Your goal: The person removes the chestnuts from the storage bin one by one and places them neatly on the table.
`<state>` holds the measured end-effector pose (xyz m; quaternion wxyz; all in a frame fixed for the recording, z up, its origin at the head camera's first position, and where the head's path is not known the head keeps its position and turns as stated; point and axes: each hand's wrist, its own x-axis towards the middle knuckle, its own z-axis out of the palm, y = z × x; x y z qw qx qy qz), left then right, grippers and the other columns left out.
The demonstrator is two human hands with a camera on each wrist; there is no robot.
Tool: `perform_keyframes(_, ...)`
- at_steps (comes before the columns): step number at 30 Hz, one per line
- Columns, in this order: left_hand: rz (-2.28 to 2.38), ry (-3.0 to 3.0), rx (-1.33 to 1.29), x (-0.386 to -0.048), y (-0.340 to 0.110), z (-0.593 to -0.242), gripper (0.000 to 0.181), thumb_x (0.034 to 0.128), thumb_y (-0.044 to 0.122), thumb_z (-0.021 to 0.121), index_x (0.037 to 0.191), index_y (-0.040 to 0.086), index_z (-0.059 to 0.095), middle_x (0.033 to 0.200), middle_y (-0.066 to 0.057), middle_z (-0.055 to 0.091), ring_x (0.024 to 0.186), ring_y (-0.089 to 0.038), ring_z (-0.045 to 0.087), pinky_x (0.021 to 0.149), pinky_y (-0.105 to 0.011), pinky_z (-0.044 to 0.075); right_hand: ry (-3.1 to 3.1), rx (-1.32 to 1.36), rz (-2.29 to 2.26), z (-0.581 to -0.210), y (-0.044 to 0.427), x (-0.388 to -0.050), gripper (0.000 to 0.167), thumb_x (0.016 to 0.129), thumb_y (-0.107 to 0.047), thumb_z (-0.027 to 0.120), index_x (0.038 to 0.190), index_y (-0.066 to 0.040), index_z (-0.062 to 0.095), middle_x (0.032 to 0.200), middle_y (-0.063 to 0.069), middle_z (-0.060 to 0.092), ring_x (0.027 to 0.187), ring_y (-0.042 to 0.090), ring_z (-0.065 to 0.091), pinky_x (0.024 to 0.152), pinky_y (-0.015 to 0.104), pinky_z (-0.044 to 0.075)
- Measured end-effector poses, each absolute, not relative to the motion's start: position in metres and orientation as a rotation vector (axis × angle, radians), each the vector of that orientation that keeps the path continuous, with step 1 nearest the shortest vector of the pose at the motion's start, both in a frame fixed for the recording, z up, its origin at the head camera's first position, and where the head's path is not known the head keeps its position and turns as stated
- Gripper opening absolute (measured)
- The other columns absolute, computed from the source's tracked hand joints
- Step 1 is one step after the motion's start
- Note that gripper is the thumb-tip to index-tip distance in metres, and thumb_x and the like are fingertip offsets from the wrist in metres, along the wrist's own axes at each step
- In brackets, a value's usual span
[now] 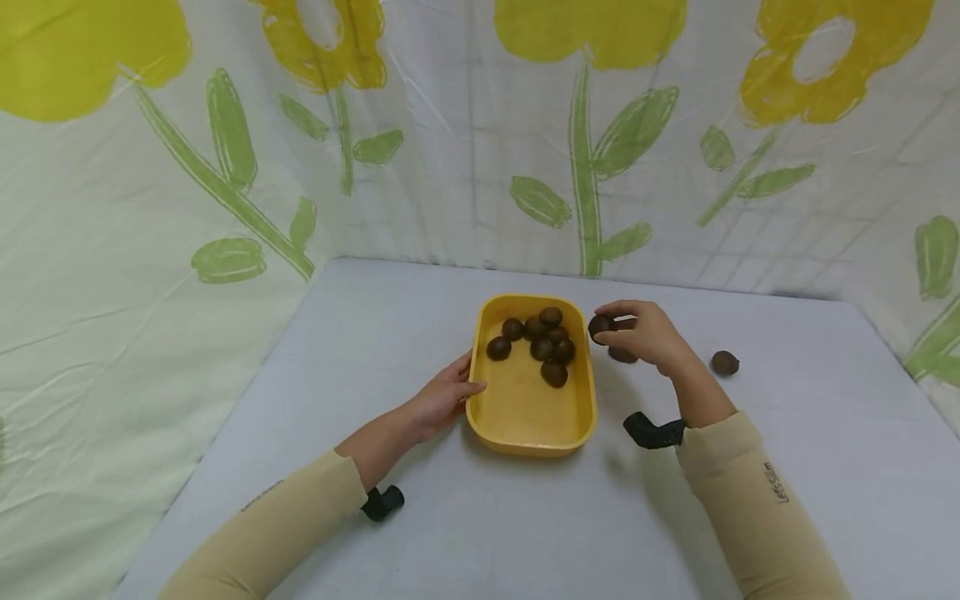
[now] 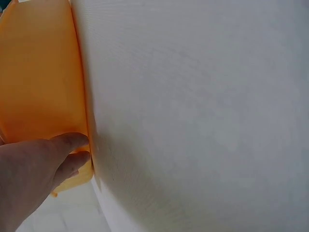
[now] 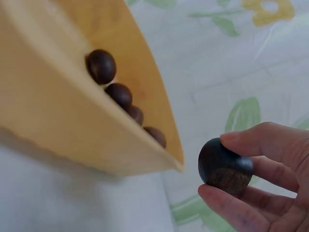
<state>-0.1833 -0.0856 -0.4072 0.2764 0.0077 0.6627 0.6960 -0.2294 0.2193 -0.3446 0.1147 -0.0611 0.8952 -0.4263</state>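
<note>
A yellow rectangular tub (image 1: pixel 525 417) stands on the table with several dark brown chestnuts (image 1: pixel 554 373) gathered toward its far end. My left hand (image 1: pixel 442 398) grips the tub's left wall, thumb over the rim and fingers along the outside; the left wrist view shows fingertips against the orange-looking side (image 2: pixel 43 72). Just off the tub's right rim, my right hand (image 1: pixel 641 336) pinches one chestnut (image 3: pixel 224 166) between thumb and fingers, raised above the table. Beneath that hand another chestnut (image 1: pixel 622 354) lies partly hidden on the table.
One more chestnut (image 1: pixel 724 362) rests on the white table (image 1: pixel 480 533), right of my right hand. A white curtain (image 1: pixel 450 167) printed with yellow flowers hangs behind the table. Black wrist-worn devices (image 1: pixel 651 432) sit by both sleeves.
</note>
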Motion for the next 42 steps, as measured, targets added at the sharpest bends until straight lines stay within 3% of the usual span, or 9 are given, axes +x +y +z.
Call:
perform_keyframes(13, 1.887, 1.777, 0.048, -0.184, -0.086, -0.409, 0.063, 0.0976, 0.008, 0.042, 0.151, 0.016, 0.009, 0.157, -0.005, 0.017, 0.137, -0.025, 0.033, 0.111, -0.045, 0.030, 2.676, -0.195, -1.182, -0.374, 0.246, -0.210, 0.047, 0.083, -0.023, 0.069, 0.125, -0.003, 0.057, 0.124, 0.022, 0.056, 0.116, 0.038, 0.054, 0.085, 0.040, 0.051)
perform_keyframes(22, 1.880, 1.787, 0.050, -0.183, -0.087, -0.409, 0.064, 0.0977, 0.009, 0.042, 0.151, 0.017, 0.009, 0.157, -0.004, 0.016, 0.136, -0.025, 0.035, 0.111, -0.045, 0.030, 2.663, -0.151, -1.176, -0.392, 0.254, -0.202, 0.047, 0.083, -0.022, 0.069, 0.123, 0.000, 0.057, 0.132, 0.024, 0.049, 0.116, 0.039, 0.054, 0.082, 0.038, 0.053)
perform_keyframes(29, 1.887, 1.761, 0.068, -0.184, -0.087, -0.410, 0.064, 0.0980, 0.008, 0.041, 0.151, 0.017, 0.007, 0.157, -0.004, 0.014, 0.137, -0.026, 0.033, 0.112, -0.045, 0.029, 2.676, -0.152, -1.146, -0.399, 0.258, -0.199, 0.049, 0.082, -0.024, 0.070, 0.121, 0.002, 0.057, 0.126, 0.025, 0.054, 0.112, 0.038, 0.057, 0.078, 0.032, 0.054)
perform_keyframes(42, 1.873, 1.773, 0.055, -0.183, -0.087, -0.410, 0.064, 0.0978, 0.010, 0.043, 0.151, 0.018, 0.008, 0.157, -0.004, 0.015, 0.137, -0.025, 0.032, 0.111, -0.046, 0.030, 2.733, -0.150, -1.038, -0.405, 0.259, -0.198, 0.047, 0.079, -0.022, 0.073, 0.118, 0.001, 0.061, 0.117, 0.023, 0.060, 0.103, 0.032, 0.056, 0.079, 0.034, 0.050)
